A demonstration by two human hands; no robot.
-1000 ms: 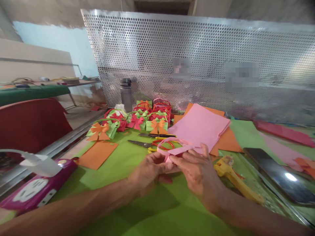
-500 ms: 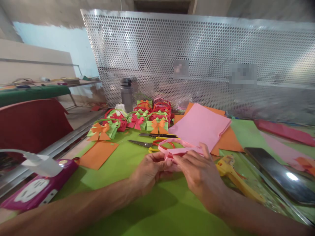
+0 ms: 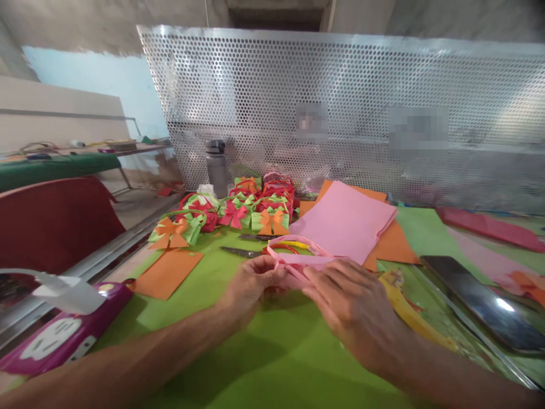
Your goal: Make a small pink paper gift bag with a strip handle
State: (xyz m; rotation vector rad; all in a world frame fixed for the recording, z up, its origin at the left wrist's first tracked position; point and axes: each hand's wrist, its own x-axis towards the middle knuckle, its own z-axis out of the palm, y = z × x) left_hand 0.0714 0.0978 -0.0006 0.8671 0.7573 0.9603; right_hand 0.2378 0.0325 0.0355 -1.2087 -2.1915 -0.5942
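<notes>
Between my hands, low over the green table surface [image 3: 255, 363], is a small pink paper bag [image 3: 293, 278] with a loop handle of pink paper strip [image 3: 298, 259]. My left hand [image 3: 249, 287] pinches its left side between thumb and fingers. On the right side, my right hand [image 3: 351, 298] grips it with fingers bent over the paper; part of the bag is hidden beneath them. Scissors [image 3: 242, 251] with red handles lie just beyond the bag, partly covered by the handle. Past my right hand rests a yellow glue gun [image 3: 411, 309], partly hidden by that hand.
Several small paper bags with bows [image 3: 271, 220] stand at the back, near a grey bottle [image 3: 217, 173]. Pink sheets [image 3: 344, 218] lie over orange ones. A phone [image 3: 472, 295] is at right, a purple power strip [image 3: 91, 338] and an orange paper piece [image 3: 168, 275] at left.
The bag and both hands have shifted slightly left. My right hand's fingers, one of them raised before, now lie lower over the paper. The camera view has tilted a little.
</notes>
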